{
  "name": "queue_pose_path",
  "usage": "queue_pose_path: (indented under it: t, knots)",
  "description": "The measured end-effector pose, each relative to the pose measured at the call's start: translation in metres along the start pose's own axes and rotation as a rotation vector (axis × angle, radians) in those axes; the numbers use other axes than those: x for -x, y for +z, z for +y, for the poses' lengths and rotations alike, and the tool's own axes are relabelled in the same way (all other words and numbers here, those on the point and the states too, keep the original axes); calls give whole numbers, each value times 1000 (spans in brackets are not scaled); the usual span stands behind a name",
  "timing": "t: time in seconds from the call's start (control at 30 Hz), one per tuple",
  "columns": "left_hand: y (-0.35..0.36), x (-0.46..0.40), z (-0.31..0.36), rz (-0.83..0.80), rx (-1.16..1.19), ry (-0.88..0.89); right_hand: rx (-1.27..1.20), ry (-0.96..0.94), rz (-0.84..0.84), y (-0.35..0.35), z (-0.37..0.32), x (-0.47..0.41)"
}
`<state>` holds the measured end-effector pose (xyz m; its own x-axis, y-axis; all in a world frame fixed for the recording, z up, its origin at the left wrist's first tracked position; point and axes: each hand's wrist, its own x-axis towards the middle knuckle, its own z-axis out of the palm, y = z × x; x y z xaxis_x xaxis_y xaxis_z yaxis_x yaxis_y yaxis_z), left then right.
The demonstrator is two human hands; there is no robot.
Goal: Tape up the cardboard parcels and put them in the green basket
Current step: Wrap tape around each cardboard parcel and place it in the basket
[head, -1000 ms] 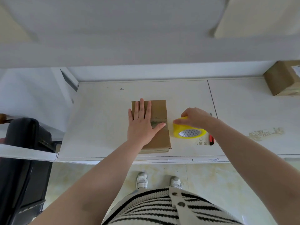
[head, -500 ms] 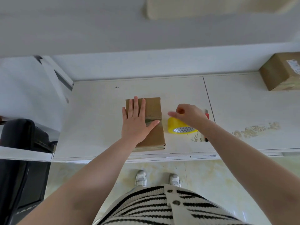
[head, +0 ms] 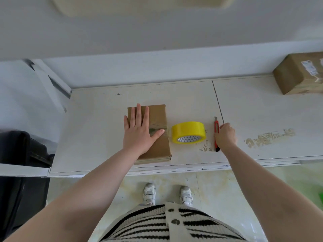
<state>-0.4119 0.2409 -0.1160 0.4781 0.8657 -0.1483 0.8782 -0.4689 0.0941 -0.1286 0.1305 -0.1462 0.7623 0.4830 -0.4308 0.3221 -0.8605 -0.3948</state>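
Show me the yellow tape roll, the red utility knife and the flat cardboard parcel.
yellow tape roll [head: 187, 129]: head view, outer band.
red utility knife [head: 216, 127]: head view, handle.
flat brown cardboard parcel [head: 158, 113]: head view, top face.

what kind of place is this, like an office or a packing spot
Probably a small packing or mailroom bench rather than an office desk. A flat cardboard parcel, a yellow tape roll and a red utility knife lie on the worn white worktop, with another labelled parcel further back.
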Motion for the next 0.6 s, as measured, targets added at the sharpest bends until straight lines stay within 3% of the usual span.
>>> queue_pose_path:
  t: [0.17, 0.27, 0.37, 0.4, 0.5, 0.6]
  knots:
    - [0, 0, 0, 7, 4, 0, 136, -94, -36, -33, -17, -5]
    - [1, 1, -1, 19, 10, 10, -7, -188, 27, -64, -57, -4]
    - [1, 1, -1, 25, 10, 10, -477, -231, -243, -77, -103, 26]
    - [1, 1, -1, 26, 7, 9, -508, -258, -377, -74, -113, 40]
    - [1, 0, -2, 22, 19, 7, -314, -320, -629, -50, -125, 75]
    - [0, 0, -3, 33, 28, 13, -180, -342, -610, -36, -124, 84]
